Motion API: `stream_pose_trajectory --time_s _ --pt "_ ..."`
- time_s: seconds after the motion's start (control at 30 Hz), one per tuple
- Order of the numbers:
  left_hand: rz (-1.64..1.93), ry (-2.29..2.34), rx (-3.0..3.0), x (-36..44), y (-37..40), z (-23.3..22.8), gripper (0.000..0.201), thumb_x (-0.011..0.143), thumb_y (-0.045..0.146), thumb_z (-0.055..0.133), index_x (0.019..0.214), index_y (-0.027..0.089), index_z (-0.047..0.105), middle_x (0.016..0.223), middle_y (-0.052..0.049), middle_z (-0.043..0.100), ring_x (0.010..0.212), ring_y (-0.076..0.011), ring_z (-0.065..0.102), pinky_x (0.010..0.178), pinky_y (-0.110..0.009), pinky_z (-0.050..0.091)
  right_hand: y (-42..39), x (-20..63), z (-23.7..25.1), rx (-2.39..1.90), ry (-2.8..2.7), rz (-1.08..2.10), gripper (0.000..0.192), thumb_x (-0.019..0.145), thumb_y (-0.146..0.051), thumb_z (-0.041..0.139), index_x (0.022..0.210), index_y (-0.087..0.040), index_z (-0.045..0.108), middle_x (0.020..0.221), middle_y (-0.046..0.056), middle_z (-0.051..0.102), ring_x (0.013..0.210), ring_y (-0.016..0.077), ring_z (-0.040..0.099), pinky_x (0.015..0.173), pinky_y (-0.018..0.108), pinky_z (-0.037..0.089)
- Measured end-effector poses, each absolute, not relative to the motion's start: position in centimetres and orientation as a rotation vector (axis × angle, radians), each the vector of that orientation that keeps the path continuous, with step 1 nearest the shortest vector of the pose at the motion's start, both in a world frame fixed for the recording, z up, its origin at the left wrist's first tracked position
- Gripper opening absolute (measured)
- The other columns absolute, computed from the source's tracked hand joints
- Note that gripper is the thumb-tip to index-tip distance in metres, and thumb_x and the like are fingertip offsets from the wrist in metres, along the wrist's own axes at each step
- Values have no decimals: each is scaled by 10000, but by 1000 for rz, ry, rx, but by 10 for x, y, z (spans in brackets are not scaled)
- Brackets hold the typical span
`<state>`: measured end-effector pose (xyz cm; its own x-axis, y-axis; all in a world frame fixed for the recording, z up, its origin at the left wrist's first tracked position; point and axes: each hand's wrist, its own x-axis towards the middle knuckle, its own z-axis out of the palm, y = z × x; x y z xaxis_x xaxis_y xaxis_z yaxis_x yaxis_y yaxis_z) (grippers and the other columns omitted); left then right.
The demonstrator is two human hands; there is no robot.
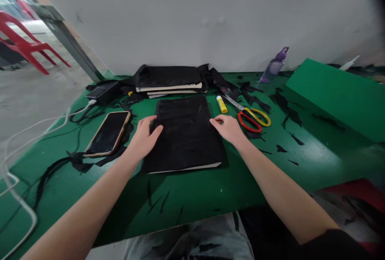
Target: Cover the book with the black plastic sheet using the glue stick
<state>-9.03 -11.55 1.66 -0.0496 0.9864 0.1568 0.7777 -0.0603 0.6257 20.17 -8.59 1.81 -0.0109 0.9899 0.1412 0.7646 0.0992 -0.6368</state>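
Observation:
A book in a black cover (186,136) lies flat on the green table, its white page edges showing along the near side. My left hand (144,138) rests at its left edge, thumb apart from the fingers and over the cover; some of the fingertips are hidden. At the right edge, thumb and forefinger of my right hand (227,128) come together in a pinch on the border of the book. Just beyond that hand are a yellow glue stick (221,104) and scissors (248,117) with one red and one yellow handle, lying partly spread.
Behind the book, a stack of black-covered books (170,77) stands against the wall. A phone (108,134), a black power adapter (104,91) and white cable (15,188) lie left. Right are a purple bottle (273,67), a green board (333,95) and black scraps (285,107).

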Motion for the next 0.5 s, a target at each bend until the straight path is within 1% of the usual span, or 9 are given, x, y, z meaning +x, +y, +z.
stream_pose_trajectory --time_s 0.07,0.17,0.23,0.3,0.5 --pt "850 1855 1829 -89 -119 12 503 862 442 449 1294 186 426 1325 -116 428 1237 -248 435 1040 -416 369 -86 202 17 -1706 -1839 519 247 813 -415 538 765 -215 675 801 28 716 734 187 644 662 302 448" --pt "901 1791 1874 -82 -124 9 471 846 386 468 1260 163 452 1329 -119 416 1271 -229 400 1094 -396 303 -85 203 15 -1693 -1842 509 234 807 -403 547 770 -215 682 817 29 718 757 189 642 676 308 453" --pt "910 1774 1888 -79 -126 9 455 843 378 469 1248 170 461 1350 -112 395 1285 -224 384 1106 -395 283 -85 203 15 -1696 -1841 503 234 810 -397 543 773 -214 683 815 27 717 755 188 641 680 310 455" --pt "900 1764 1890 -78 -126 10 443 843 387 468 1239 189 470 1356 -99 392 1280 -225 393 1106 -403 283 -84 202 14 -1695 -1844 500 238 815 -397 534 774 -214 682 813 24 716 747 185 640 682 309 456" --pt "958 1711 1807 -78 -129 13 379 835 389 479 1169 215 522 1323 -75 444 1266 -217 406 1098 -406 289 -85 201 16 -1715 -1828 545 274 821 -421 516 787 -204 679 819 40 714 737 188 643 657 302 453"
